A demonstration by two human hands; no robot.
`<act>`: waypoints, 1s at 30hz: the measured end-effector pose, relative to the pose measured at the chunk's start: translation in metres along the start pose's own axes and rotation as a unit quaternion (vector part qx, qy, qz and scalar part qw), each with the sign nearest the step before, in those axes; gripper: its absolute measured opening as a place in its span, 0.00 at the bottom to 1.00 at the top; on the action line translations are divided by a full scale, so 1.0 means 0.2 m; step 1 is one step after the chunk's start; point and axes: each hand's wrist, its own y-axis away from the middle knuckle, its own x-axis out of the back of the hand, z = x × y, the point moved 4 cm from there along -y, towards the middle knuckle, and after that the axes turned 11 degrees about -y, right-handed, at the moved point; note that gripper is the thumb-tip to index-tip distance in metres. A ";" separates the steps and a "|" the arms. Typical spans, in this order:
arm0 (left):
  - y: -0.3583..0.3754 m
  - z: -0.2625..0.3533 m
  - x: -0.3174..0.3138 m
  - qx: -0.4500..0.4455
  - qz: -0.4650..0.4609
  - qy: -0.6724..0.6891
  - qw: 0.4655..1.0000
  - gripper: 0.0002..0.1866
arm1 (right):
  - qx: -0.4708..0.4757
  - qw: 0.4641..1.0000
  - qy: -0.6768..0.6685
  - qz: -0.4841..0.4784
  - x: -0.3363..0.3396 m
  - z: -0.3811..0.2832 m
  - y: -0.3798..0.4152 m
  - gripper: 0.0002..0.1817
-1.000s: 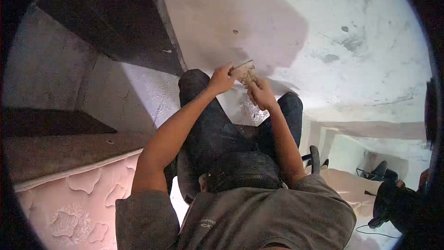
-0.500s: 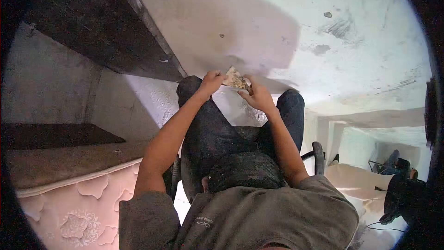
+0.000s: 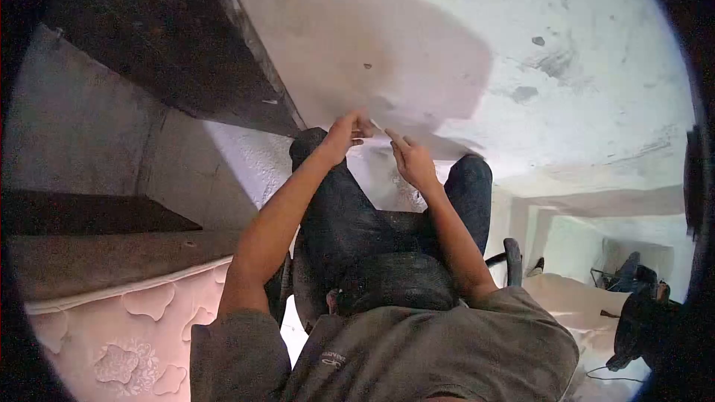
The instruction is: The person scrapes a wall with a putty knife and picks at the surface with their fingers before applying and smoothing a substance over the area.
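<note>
A small, flat, paper-like piece (image 3: 376,125) is seen nearly edge-on between my hands, a thin pale strip above my knees. My left hand (image 3: 347,136) pinches its left end, with the other fingers curled below. At its right end, my right hand (image 3: 414,163) has its fingertips pressed together at the edge, the index finger reaching furthest. Both forearms extend over my dark trousers (image 3: 339,205), and the piece's patterned face is turned out of sight.
A pale, stained wall (image 3: 566,104) fills the view ahead. Dark boarding (image 3: 164,45) and a pink quilted mattress (image 3: 141,335) lie to my left. Beneath me is a chair with a black armrest (image 3: 512,260). Several dark items (image 3: 648,320) are at the lower right.
The piece has turned from showing its cream-and-brown patterned face to nearly edge-on. My right-hand fingers have drawn closer together, and my left hand has rotated. The view has shifted slightly.
</note>
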 end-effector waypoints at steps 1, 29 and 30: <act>-0.01 0.00 0.00 0.012 -0.006 0.090 0.996 0.17 | 0.003 1.000 -0.020 -0.001 -0.01 0.01 -0.01 0.21; 0.05 0.14 -0.02 -0.397 0.256 -0.341 0.813 0.33 | -0.011 0.998 0.016 0.054 -0.14 -0.17 -0.46 0.12; 0.05 0.15 -0.03 -0.406 0.273 -0.338 0.804 0.32 | -0.022 0.998 0.001 0.054 -0.13 -0.19 -0.46 0.12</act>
